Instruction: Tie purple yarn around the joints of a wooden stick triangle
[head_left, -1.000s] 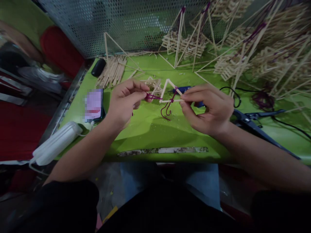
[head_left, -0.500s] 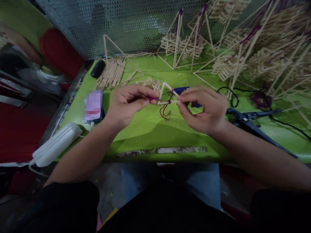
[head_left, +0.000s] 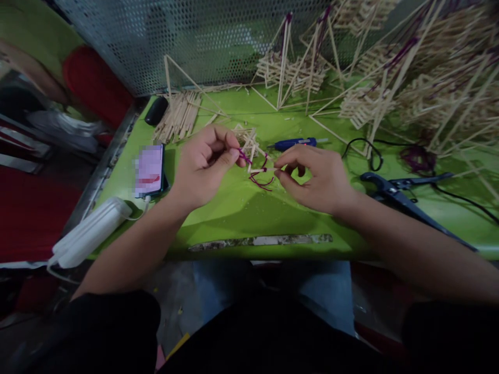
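While the left hand point(head_left: 202, 166) pinches the purple thread point(head_left: 260, 179) and the right hand point(head_left: 315, 176) grips the small stick frame point(head_left: 255, 161) above the green table's point(head_left: 241, 208) centre, the knot looks unfinished, finished frames point(head_left: 390, 78) piled at two o'clock.

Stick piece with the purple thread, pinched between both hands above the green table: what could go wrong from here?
1. The stick piece is thin and held only at its ends by the left hand and right hand; squeezing could snap it.
2. The loose purple thread dangles below and might slip off.
3. The small stick pile lies close behind and may get knocked.
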Action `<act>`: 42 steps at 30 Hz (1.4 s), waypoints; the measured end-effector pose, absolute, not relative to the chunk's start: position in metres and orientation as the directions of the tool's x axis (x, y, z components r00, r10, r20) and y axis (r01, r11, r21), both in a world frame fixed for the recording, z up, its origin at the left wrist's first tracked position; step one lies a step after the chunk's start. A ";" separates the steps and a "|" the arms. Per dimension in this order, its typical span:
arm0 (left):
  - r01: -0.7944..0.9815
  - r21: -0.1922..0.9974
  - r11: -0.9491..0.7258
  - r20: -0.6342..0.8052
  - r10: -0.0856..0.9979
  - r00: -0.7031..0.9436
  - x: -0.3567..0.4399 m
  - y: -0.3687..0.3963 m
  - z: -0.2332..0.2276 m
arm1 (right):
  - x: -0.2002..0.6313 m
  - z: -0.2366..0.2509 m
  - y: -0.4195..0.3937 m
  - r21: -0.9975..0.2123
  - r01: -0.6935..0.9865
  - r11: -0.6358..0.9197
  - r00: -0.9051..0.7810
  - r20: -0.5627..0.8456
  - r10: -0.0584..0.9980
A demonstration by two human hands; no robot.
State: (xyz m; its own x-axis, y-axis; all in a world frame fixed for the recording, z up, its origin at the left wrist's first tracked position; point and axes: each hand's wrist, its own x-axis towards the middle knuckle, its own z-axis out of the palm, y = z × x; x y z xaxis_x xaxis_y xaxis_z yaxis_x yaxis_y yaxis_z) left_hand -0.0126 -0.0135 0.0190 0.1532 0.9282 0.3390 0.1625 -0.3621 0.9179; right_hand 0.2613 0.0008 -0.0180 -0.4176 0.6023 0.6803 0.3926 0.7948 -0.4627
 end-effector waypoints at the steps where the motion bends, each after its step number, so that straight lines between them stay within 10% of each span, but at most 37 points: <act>1: 0.153 0.922 -0.357 0.333 0.929 0.162 -0.011 -0.014 0.019 | 0.262 -0.018 0.001 -0.472 0.397 0.787 -0.459 0.640 0.616; 23: 0.095 0.972 -0.215 0.138 0.849 0.509 0.013 -0.042 0.019 | 0.246 -0.006 -0.024 -0.675 0.127 0.727 -0.437 0.620 0.652; 42: 0.125 0.925 -0.360 0.330 0.921 0.206 0.000 -0.022 0.013 | 0.254 -0.027 0.013 -0.870 0.035 0.491 -0.133 0.483 0.865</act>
